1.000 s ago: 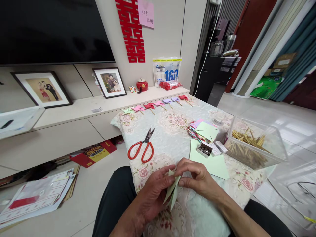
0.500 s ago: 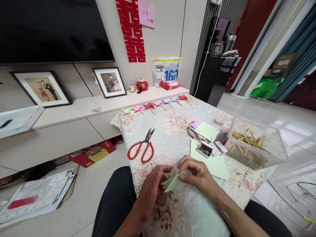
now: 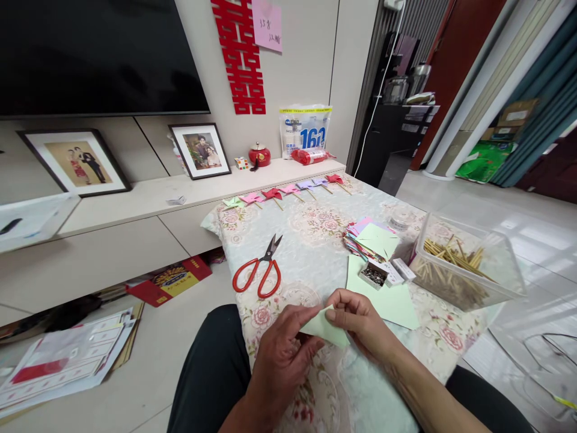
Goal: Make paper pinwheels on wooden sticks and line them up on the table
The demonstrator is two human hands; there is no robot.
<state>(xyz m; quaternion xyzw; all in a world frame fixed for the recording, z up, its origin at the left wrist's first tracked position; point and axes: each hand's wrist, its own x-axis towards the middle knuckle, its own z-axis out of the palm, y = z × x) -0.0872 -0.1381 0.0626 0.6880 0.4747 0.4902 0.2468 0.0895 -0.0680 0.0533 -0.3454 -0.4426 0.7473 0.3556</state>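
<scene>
Both hands pinch a folded light-green paper (image 3: 325, 328) just above the near end of a floral-cloth table (image 3: 311, 240). My left hand (image 3: 282, 355) grips its left edge with thumb and fingers. My right hand (image 3: 360, 322) grips its upper right edge. The paper lies nearly flat between them. A light-green sheet (image 3: 392, 297) lies on the cloth just right of my right hand.
Red-handled scissors (image 3: 258, 270) lie left of centre. A small open box of pins (image 3: 374, 273), a stack of coloured papers (image 3: 372, 237) and a clear tub of wooden sticks (image 3: 460, 264) stand at the right. Several paper pinwheels (image 3: 288, 191) line the far edge. Papers litter the floor at left.
The folded green paper went from hanging upright between my hands to lying nearly flat. Both hands shifted their grip slightly along its edges.
</scene>
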